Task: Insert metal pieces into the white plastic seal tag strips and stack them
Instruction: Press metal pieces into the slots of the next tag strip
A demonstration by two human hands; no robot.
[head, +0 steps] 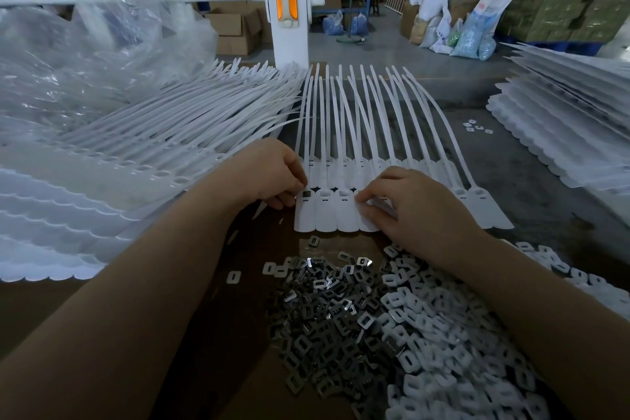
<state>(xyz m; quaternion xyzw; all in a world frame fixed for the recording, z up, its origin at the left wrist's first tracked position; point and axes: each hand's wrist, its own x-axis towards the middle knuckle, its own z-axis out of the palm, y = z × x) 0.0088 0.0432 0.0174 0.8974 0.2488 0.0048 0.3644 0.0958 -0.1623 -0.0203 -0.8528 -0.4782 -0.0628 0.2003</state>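
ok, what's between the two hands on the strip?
In the head view, between the left hand and right hand lie bare tag heads of the strip; their slots look empty. A metal piece sits in the slot by the left fingertips.

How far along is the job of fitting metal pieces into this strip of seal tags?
Done: one dark piece sits in the leftmost tag. In hand: the left hand presses there; the right hand holds the strip. Left: neighbouring slots look empty; the metal pieces remain heaped.

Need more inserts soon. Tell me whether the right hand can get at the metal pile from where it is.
Probably yes. The right hand rests on the tag strip, and the metal pile lies open just below it, with nothing over it.
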